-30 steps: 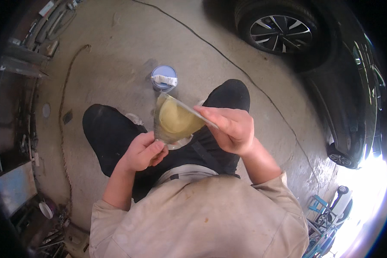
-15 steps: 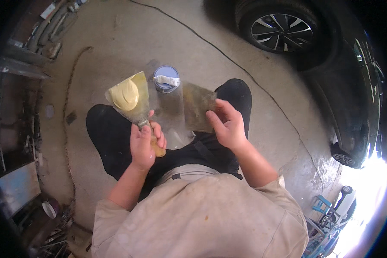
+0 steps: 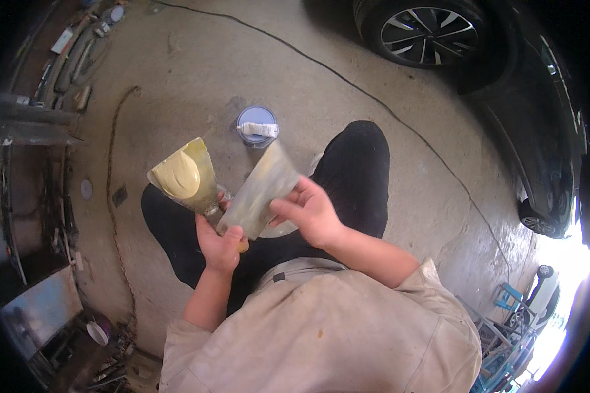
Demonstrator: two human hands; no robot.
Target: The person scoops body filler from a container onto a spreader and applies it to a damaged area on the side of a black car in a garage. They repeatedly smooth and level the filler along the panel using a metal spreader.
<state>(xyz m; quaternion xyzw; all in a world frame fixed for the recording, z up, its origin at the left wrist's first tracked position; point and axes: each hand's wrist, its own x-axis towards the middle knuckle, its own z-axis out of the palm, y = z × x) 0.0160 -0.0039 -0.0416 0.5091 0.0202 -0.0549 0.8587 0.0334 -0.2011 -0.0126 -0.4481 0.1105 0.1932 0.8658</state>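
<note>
My left hand (image 3: pixel 219 249) is wrapped round the handle of a wide putty knife (image 3: pixel 205 165). A thick cream-yellow dollop of filler (image 3: pixel 181 175) lies on its blade. Between the thumb and fingers of my right hand (image 3: pixel 313 215) is a flat, smeared rectangular spreader (image 3: pixel 261 191). Its lower end reaches over the putty knife's handle, by my left thumb; whether the thumb touches it I cannot tell. Beyond the spreader, a can with a blue-grey lid (image 3: pixel 256 115) stands on the floor, a white tube (image 3: pixel 259 130) lying across the lid.
My knees (image 3: pixel 358 154) flank the work. A pale round surface (image 3: pixel 280 229) shows partly between my legs. A dark cable (image 3: pixel 347 80) crosses the concrete floor. At the right stands a dark car (image 3: pixel 531 124); cluttered shelves and a bluish panel (image 3: pixel 42 313) line the left.
My right hand has brought the spreader left and tilted it, so it now overlaps the putty knife's handle. The putty knife has shifted slightly down and left.
</note>
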